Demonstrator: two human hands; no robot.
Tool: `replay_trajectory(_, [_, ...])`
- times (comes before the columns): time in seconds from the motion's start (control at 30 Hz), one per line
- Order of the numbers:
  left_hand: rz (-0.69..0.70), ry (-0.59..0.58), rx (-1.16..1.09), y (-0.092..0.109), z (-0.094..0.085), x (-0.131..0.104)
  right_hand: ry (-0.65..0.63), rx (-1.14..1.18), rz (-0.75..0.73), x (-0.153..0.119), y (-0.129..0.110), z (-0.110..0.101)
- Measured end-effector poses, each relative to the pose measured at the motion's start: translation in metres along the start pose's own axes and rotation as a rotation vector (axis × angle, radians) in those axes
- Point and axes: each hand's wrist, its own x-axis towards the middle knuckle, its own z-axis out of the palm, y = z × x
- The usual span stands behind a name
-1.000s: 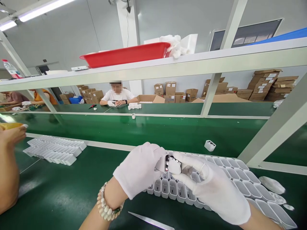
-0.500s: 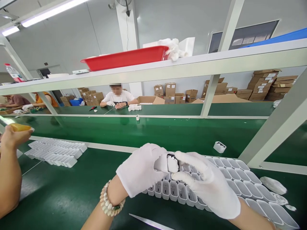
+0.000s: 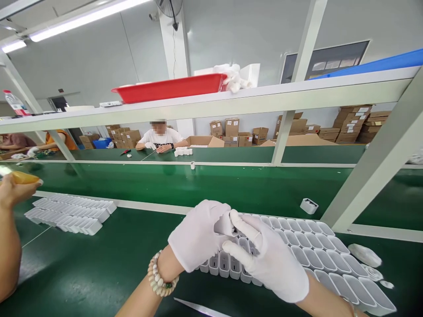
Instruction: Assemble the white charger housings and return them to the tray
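My left hand (image 3: 203, 235), in a white glove with a bead bracelet at the wrist, is closed around a white plastic housing (image 3: 225, 223). From the right, my right hand (image 3: 267, 257), also gloved, reaches the housing's end with thumb and fingers, which cover most of it. Whatever sits inside the housing is hidden by the fingers. Below and to the right of both hands stand rows of open white housings (image 3: 340, 264), partly covered by my right hand.
A white unit (image 3: 309, 205) sits on the green belt (image 3: 251, 187), with a smaller one (image 3: 192, 165) farther away. More housings (image 3: 71, 213) lie left. A blade-like strip (image 3: 201, 308) is at the front. Another person's hand (image 3: 16, 189) holds something yellow. A shelf (image 3: 205, 105) spans above.
My right hand has moved left and closed in over the housing's end, covering the dark and white part that showed there. The view has shifted slightly, and the unit on the belt sits a little farther right.
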Motion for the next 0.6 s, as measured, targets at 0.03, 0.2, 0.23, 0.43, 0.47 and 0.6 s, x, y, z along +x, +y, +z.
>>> replay_trajectory(0.03, [0.006,0.014,-0.023,-0.001,0.004,0.002,0.007,-0.007,0.026,0.001,0.001,0.002])
replay_trajectory(0.2, [-0.033,0.016,-0.12,-0.015,0.024,0.011,0.021,-0.02,0.278,0.016,0.015,0.006])
replay_trajectory(0.23, [-0.075,0.0,-0.108,-0.023,0.025,0.012,-0.014,-0.032,0.308,0.023,0.021,0.005])
replay_trajectory(0.43, [-0.419,-0.314,-0.086,-0.091,0.01,-0.02,-0.231,-0.215,0.476,0.08,0.08,0.003])
replay_trajectory(0.47, [-0.439,-0.35,-0.097,-0.1,0.008,-0.03,-0.266,-0.253,0.512,0.087,0.091,0.005])
replay_trajectory(0.6, [-0.501,-0.431,-0.123,-0.112,0.008,-0.064,-0.414,-0.367,0.6,0.096,0.122,0.016])
